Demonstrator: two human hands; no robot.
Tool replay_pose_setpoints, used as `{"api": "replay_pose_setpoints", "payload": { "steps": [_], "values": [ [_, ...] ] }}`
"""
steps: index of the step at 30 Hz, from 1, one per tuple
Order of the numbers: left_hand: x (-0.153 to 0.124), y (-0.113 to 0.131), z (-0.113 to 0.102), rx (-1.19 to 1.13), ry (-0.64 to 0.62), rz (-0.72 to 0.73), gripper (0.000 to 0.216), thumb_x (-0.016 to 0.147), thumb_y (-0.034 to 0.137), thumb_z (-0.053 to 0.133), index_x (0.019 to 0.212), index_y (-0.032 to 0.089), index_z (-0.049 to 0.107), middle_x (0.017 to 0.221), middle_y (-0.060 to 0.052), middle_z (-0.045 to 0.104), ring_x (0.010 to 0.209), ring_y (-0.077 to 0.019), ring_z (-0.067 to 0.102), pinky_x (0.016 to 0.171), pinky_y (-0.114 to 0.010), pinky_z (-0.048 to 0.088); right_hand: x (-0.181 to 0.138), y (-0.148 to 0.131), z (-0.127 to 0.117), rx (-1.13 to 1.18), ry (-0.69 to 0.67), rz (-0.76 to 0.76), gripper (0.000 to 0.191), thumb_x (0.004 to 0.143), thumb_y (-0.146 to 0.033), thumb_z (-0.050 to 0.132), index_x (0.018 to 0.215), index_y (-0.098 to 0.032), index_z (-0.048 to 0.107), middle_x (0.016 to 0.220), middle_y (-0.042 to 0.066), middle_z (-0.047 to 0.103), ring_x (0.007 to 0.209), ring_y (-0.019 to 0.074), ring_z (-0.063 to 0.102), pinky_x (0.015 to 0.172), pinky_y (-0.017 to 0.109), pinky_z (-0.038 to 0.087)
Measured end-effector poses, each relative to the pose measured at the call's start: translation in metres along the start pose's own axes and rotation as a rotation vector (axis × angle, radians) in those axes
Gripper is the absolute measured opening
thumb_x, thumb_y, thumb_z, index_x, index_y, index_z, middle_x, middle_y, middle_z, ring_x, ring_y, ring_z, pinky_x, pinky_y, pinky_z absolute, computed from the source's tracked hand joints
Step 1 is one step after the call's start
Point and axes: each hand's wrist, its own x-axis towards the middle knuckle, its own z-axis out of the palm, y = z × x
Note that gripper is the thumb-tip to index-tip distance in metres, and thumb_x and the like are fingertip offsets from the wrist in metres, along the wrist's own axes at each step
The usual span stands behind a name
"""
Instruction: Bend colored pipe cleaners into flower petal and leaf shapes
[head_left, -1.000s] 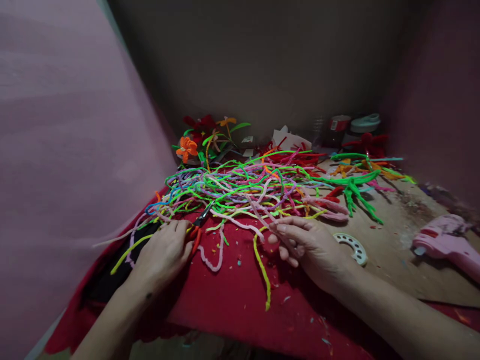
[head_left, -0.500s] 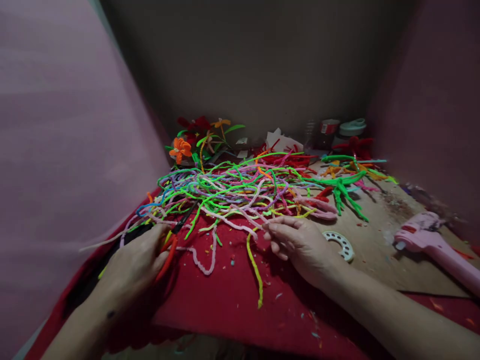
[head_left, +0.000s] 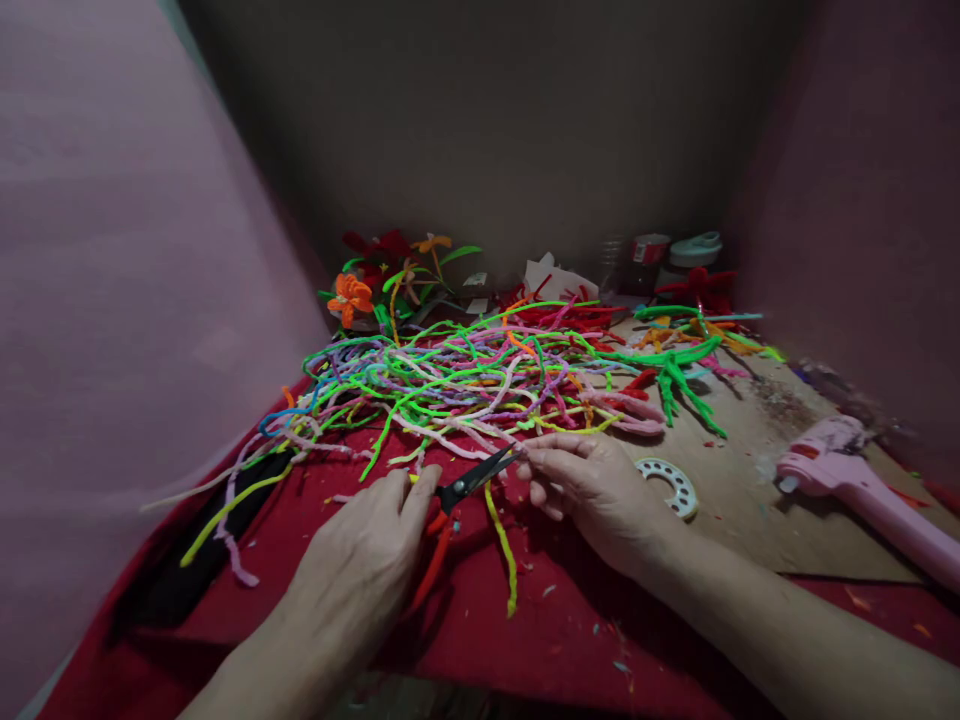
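My left hand [head_left: 367, 560] grips red-handled scissors [head_left: 457, 500], whose dark blades point right toward my right hand. My right hand [head_left: 589, 485] pinches the upper end of a yellow pipe cleaner [head_left: 501, 540], which trails down over the red cloth [head_left: 480, 620]. The blade tips sit right beside that pinched end. Just behind both hands lies a big tangle of pipe cleaners [head_left: 465, 375] in green, pink, purple and yellow.
A pink glue gun [head_left: 862, 485] lies at the right on a cardboard sheet [head_left: 757, 500], beside a white curved plastic piece [head_left: 671, 480]. Pipe-cleaner flowers [head_left: 375, 275], green stems [head_left: 679, 375] and jars [head_left: 675, 255] stand at the back. Pink walls close in both sides.
My left hand picked up the scissors at the left of the pile and carried them right, to the yellow pipe cleaner my right hand holds. The right hand stayed nearly still.
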Motion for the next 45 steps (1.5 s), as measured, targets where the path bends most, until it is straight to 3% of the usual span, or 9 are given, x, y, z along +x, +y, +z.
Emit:
{"api": "replay_pose_setpoints", "payload": {
  "steps": [16,21,25,30,34,41,45],
  "values": [
    [0.003,0.007,-0.001,0.022,0.166,0.135,0.041,0.074,-0.001,0.035,0.112,0.002,0.052,0.074,-0.011,0.059,0.06,-0.0201,0.057,0.052,-0.031,0.049,0.0,0.002,-0.001,-0.091,0.017,-0.009,0.012,0.07,-0.021,0.06,0.068,-0.011,0.066,0.053,0.001,0.057,0.042,0.0059,0.043,0.042,0.02,0.029],
    [-0.002,0.006,0.006,-0.044,0.204,0.181,0.039,0.075,0.001,0.035,0.112,0.002,0.048,0.076,-0.011,0.063,0.063,-0.0193,0.061,0.056,-0.029,0.052,-0.001,0.002,0.0,-0.079,0.017,0.002,0.014,0.069,-0.025,0.062,0.065,-0.011,0.064,0.052,0.001,0.058,0.041,0.0055,0.043,0.04,0.019,0.029],
    [-0.003,0.007,0.009,-0.086,0.21,0.197,0.038,0.075,0.001,0.033,0.11,0.004,0.048,0.083,-0.014,0.066,0.069,-0.0193,0.064,0.057,-0.027,0.054,-0.003,-0.002,0.002,-0.088,0.018,0.008,0.016,0.068,-0.025,0.062,0.061,-0.011,0.061,0.05,0.001,0.056,0.04,0.0055,0.043,0.038,0.018,0.028],
    [-0.001,0.012,0.009,-0.101,0.18,0.203,0.037,0.072,0.002,0.035,0.106,0.004,0.051,0.079,-0.014,0.068,0.06,-0.0178,0.064,0.05,-0.025,0.053,-0.002,-0.002,0.0,-0.124,0.035,0.023,0.015,0.069,-0.023,0.059,0.059,-0.012,0.059,0.051,0.001,0.056,0.04,0.0051,0.044,0.037,0.017,0.026],
    [0.002,0.017,0.009,-0.063,0.155,0.181,0.037,0.072,0.002,0.036,0.104,0.004,0.055,0.078,-0.015,0.068,0.061,-0.0202,0.065,0.048,-0.027,0.054,-0.001,0.002,-0.002,-0.159,0.042,0.023,0.013,0.069,-0.021,0.058,0.059,-0.012,0.059,0.053,0.001,0.057,0.04,0.005,0.043,0.037,0.017,0.025],
    [0.008,0.023,0.005,-0.046,0.226,0.186,0.037,0.072,-0.004,0.031,0.092,0.002,0.061,0.071,-0.015,0.067,0.058,-0.0204,0.064,0.05,-0.03,0.055,-0.002,0.001,0.001,-0.196,0.064,0.032,0.013,0.067,-0.019,0.056,0.056,-0.013,0.058,0.049,-0.001,0.054,0.037,0.0044,0.04,0.035,0.017,0.024],
    [0.005,0.023,0.009,-0.024,0.188,0.161,0.039,0.074,-0.001,0.03,0.098,0.002,0.06,0.075,-0.017,0.067,0.059,-0.0211,0.064,0.048,-0.03,0.054,-0.003,0.0,0.001,-0.178,0.061,0.045,0.012,0.067,-0.02,0.056,0.056,-0.013,0.058,0.05,-0.001,0.055,0.038,0.0045,0.041,0.034,0.017,0.025]
  ]
}}
